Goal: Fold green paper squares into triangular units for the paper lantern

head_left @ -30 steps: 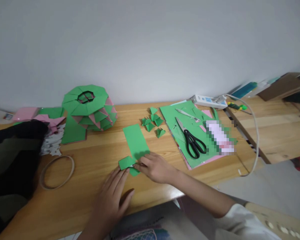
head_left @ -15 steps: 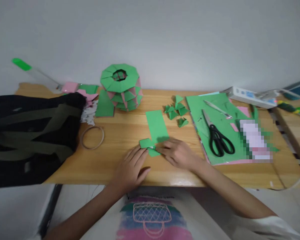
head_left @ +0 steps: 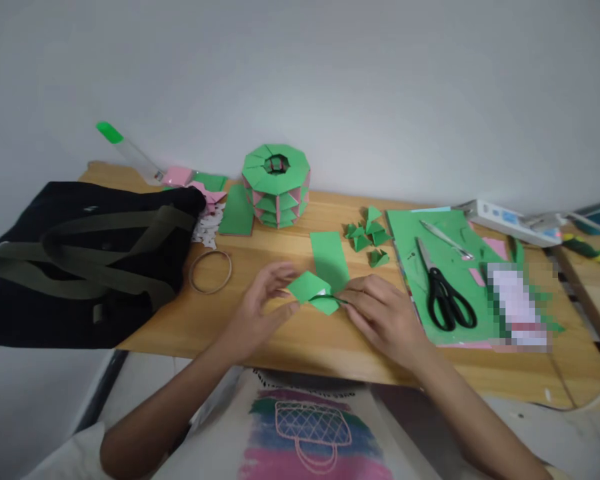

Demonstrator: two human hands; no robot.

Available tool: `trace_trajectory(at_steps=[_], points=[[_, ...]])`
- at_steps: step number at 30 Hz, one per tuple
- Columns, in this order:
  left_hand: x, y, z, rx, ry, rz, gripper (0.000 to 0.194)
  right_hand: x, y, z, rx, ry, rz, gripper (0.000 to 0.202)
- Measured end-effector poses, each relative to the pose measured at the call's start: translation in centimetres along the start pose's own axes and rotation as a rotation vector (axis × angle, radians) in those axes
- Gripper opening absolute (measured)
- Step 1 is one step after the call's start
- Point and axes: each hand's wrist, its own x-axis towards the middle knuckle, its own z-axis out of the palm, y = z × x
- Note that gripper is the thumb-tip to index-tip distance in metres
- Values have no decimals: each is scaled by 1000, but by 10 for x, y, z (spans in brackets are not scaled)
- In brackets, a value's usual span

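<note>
Between my hands a small folded piece of green paper (head_left: pixel 306 285) is held just above the table, its white inner side showing at a fold. My right hand (head_left: pixel 380 313) pinches its right end between thumb and fingers. At its left corner, the thumb and fingertips of my left hand (head_left: pixel 263 307) close on the edge, partly hidden by the paper. A flat green paper strip (head_left: pixel 329 253) lies just behind it. Several small folded green pieces (head_left: pixel 370 233) sit to the right of that strip.
A green and pink paper model (head_left: pixel 276 190) stands behind. On the left lie a black bag (head_left: pixel 95 267) and a tape ring (head_left: pixel 193 277). Black-handled scissors (head_left: pixel 445 300) and tweezers (head_left: pixel 445 240) rest on green sheets (head_left: pixel 405 267) at right, near a power strip (head_left: pixel 510 223).
The folded paper has been lifted and turned, showing a larger diamond-shaped face. My left hand has gone from flat beside it to curled at its corner. The view has shifted left.
</note>
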Motion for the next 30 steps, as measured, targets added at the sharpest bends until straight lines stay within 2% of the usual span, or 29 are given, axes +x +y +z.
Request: trace_trajectory(at_steps=[1,5,9,12,15,19,23,27,30], points=[[8,8,-1,-132,-57,-65,40,8,-2,-9,-43,18,-36,15],[39,38,0,-362,-70,-184,34,33,-6,-34,-202,69,-137,14],[63,61,0,-385,-100,-159,27,50,-5,-47,-242,126,-152,21],[75,77,-2,-355,-179,-139,15,59,-3,-54,-163,142,-143,29],[83,89,-3,-376,-238,-98,13,65,-1,-58,-64,160,-122,25],[88,101,-2,-402,-247,-69,11,70,1,-63,42,256,-108,20],[86,106,-2,-386,-165,-3,38,74,-1,-67,64,334,-88,23],[82,104,-2,-420,-149,125,34,77,-9,-68,28,344,-30,22],[80,102,-1,-431,-90,126,36,80,-19,-66,-63,367,29,21]])
